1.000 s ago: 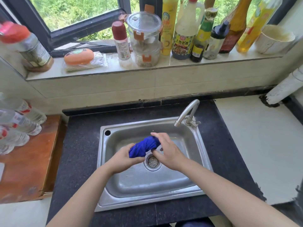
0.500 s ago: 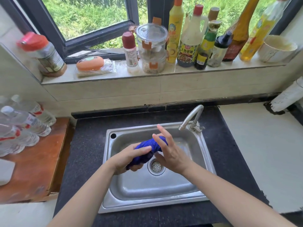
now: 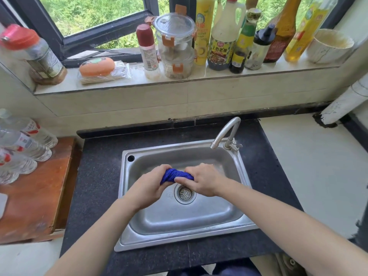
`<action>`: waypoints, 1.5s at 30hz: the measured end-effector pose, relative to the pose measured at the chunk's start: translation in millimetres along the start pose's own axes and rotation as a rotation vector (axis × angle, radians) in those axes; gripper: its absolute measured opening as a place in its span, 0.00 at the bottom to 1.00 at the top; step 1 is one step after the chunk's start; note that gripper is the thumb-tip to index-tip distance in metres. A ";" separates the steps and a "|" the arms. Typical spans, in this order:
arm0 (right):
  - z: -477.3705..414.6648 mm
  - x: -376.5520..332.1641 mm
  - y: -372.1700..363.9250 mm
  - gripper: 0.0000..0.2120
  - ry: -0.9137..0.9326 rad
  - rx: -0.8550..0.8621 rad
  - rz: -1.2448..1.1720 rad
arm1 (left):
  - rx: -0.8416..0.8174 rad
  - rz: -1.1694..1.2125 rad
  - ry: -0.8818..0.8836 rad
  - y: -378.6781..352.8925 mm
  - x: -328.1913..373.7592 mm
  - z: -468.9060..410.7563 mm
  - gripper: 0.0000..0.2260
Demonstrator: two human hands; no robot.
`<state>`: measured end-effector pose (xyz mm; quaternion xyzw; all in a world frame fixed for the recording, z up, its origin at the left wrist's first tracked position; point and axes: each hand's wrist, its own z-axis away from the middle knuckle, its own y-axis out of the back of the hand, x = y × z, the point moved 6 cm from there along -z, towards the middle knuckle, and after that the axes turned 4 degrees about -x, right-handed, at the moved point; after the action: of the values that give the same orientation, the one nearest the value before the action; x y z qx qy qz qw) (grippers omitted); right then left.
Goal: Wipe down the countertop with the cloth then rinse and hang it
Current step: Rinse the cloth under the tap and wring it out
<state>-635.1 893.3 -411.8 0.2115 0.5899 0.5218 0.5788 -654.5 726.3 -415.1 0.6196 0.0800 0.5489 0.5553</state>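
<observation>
Now your right hand (image 3: 203, 181), splayed a moment ago, clamps beside your left hand (image 3: 148, 188) on the twisted cloth (image 3: 176, 175) over the sink (image 3: 127, 198), so you're wringing; hanging remains.

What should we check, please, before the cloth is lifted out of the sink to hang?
1. Grip: the left hand and right hand each grip one end of the bunched cloth: ok.
2. Drips: the cloth is held over the sink, just behind the drain: ok.
3. Tap: no stream shows at its spout: ok.
4. Cloth wrung out enough: no drip can be made out either way: cannot tell.
5. Place to hang: no hook or rail is in view: cannot tell.
</observation>
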 end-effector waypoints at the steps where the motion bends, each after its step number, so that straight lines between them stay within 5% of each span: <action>1: 0.6 -0.1 -3.8 0.23 -0.052 -0.008 -0.130 | 0.031 -0.032 0.012 -3.8 -2.3 0.3 0.13; 6: 7.3 1.9 -33.3 0.25 -0.214 0.005 -0.833 | 0.224 -0.173 -0.027 -28.7 -9.3 7.4 0.16; 14: 11.2 2.2 -38.8 0.26 -0.321 0.033 -1.250 | 0.405 -0.259 -0.152 -30.2 5.2 9.5 0.18; 16: 11.6 5.8 -33.6 0.27 -0.285 0.008 -1.104 | 0.360 -0.248 -0.133 -30.8 -0.8 6.6 0.15; 21: 8.8 21.5 -18.2 0.19 -0.045 -0.075 -0.145 | 0.189 0.165 0.131 -20.0 -19.7 0.3 0.14; 30: 4.8 21.1 13.1 0.22 0.199 0.156 -0.116 | -0.100 1.177 0.367 -1.6 5.2 -1.0 0.23; 45: 15.0 11.3 10.4 0.23 0.330 0.237 0.275 | -0.326 0.868 0.145 -25.5 29.6 14.8 0.26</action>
<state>-627.9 912.3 -404.9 0.2684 0.6991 0.5502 0.3693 -618.8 747.8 -414.2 0.4604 -0.2352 0.7778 0.3575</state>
